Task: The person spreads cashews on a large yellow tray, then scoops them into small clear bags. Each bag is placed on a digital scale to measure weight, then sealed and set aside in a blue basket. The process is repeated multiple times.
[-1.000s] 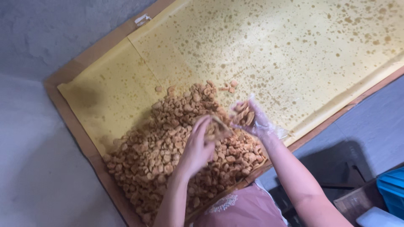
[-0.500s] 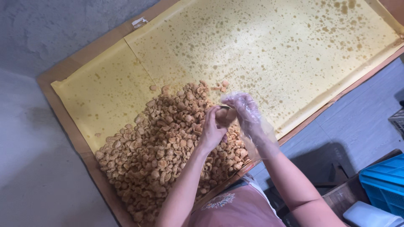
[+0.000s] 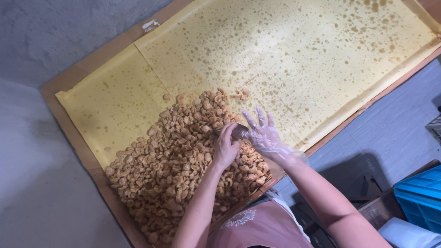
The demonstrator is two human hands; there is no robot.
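**Two Hands Meet Over a Heap of Fried Golden Pieces**

Seen from above, a person works at a long wooden table (image 3: pixel 69 119) that runs from the lower left of the frame to the upper right. Sheets of yellow paper (image 3: pixel 285 50), speckled all over with darker oil spots, cover nearly the whole surface. A wide heap of small golden-brown fried pieces (image 3: pixel 170 160) lies on the paper at the lower left and centre of the frame, with a few stray pieces (image 3: pixel 239 94) scattered just beyond its upper edge.

The left hand (image 3: pixel 226 148), bare, sits at the right-hand edge of the heap with its fingers curled together, its grip closed on a small dark object (image 3: pixel 239 132) whose kind cannot be told. The right hand (image 3: pixel 264 135), covered in a thin clear plastic glove, is just beside it and touching it at the same object; its fingers are spread apart and point toward the top of the frame, so its grip stands apart rather than clamped.

Both forearms reach in from the bottom of the frame, above a pink apron (image 3: pixel 264 225). A grey floor (image 3: pixel 390 133) shows to the right of the table, and a blue plastic crate (image 3: pixel 420 197) sits at the lower right corner.
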